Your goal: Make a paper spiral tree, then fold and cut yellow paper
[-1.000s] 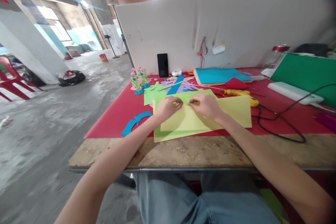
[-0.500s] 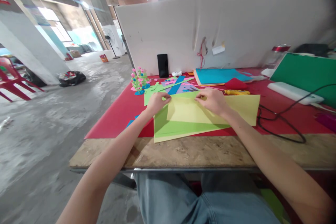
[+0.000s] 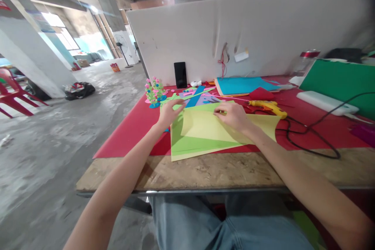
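Note:
A pale yellow paper sheet (image 3: 211, 129) lies askew on top of a light green sheet (image 3: 187, 146) at the near edge of the red table cover (image 3: 129, 133). My right hand (image 3: 231, 116) rests on the yellow sheet and pinches its far edge with curled fingers. My left hand (image 3: 169, 112) lies at the green sheet's far left corner. Its fingers stretch out toward the yellow sheet's corner and hold nothing.
A yellow glue gun (image 3: 268, 105) with a black cable (image 3: 307, 140) lies right of the sheets. Behind them are coloured paper scraps, a small paper tree (image 3: 154, 91), a black phone (image 3: 180, 74), a blue paper stack (image 3: 240, 85), a green board (image 3: 342, 82) and a white divider panel (image 3: 263, 27).
The yellow sheet slid away from me and turned, uncovering more of the green sheet. My left hand came off the yellow sheet and moved left; my right hand stayed on its far edge.

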### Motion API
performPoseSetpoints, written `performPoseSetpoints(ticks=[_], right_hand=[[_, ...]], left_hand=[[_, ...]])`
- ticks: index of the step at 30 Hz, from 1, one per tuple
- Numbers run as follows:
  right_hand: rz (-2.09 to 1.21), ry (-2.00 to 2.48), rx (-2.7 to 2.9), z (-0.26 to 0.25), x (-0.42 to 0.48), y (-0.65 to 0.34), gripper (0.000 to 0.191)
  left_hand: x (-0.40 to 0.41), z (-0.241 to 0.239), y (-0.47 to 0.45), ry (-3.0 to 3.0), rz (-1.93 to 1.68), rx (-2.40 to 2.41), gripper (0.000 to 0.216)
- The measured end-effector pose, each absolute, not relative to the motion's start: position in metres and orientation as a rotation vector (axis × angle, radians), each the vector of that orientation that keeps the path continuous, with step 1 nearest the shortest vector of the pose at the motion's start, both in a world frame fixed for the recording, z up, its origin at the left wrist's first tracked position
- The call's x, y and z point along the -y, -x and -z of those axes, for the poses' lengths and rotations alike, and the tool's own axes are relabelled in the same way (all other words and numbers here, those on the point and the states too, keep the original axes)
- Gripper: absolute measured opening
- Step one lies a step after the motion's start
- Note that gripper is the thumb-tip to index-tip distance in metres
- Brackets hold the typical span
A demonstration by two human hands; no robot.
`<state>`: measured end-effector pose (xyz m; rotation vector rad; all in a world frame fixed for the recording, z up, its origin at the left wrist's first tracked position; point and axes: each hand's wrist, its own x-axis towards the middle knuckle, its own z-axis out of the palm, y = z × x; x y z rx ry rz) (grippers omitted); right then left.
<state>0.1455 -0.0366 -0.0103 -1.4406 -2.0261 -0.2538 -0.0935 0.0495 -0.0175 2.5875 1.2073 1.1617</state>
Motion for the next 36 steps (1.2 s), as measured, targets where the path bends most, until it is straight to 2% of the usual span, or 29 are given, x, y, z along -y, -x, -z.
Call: performPoseSetpoints(ticks=[6,15,22,36], right_hand=[[0.192,1.375,2.024,0.02,0.035,-0.139,0.011],[-0.009,1.214,1.979,0.028,0.042,-0.119,0.012],[0.05,1.24,1.937,0.024,0.044,-0.118,0.01],[0.085,1.43,1.871,0.01,0.038,-0.132,0.01]], left_hand=[[-0.022,0.025,0.065,-2.908,-0.964,-0.981,0.015],[0.001,0.028,0.053,-2.968,-1.028,-0.869,0.019],[0.003,0.025,0.05,-2.782,-1.13,-0.94,0.016],[-0.023,0.013,0.068,-2.534,-1.113,-1.056,0.017]])
